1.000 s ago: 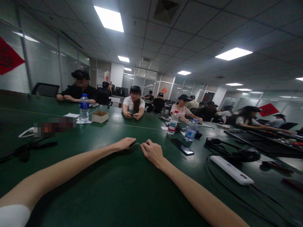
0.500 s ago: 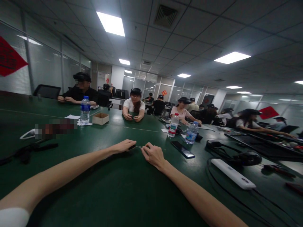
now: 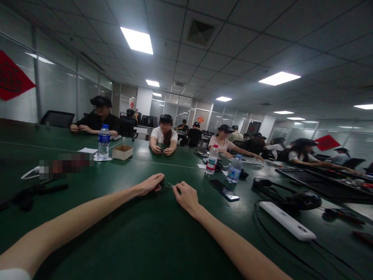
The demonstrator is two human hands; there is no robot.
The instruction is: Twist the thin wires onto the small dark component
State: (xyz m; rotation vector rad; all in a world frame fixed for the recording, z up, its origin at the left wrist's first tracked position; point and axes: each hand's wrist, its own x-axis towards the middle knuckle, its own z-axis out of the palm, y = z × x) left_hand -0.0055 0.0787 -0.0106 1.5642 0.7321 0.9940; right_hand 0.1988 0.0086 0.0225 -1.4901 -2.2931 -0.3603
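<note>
Over the green table (image 3: 131,241), my left hand (image 3: 152,184) is closed around a small black object (image 3: 162,182) that shows at its fingertips. A thin, pale, thread-like piece (image 3: 169,184) spans the short gap between that object and my right hand (image 3: 187,197). The fingers of my right hand are bent and pinched at the near end of this thin piece. Both items are too small to name for certain. My hands are a little apart, and both forearms stretch in from the lower corners.
Right of my hands lie a phone (image 3: 224,190), two bottles (image 3: 234,168), a headset (image 3: 303,196) and a white power bank (image 3: 287,220) with a cable. Leftward are a small open box (image 3: 122,152), a blue-capped bottle (image 3: 103,143) and black straps (image 3: 32,192). Several people sit around.
My left hand has turned, so the black object stands more upright. The thin piece now slopes down toward my right hand. The camera view has tilted slightly upward.
</note>
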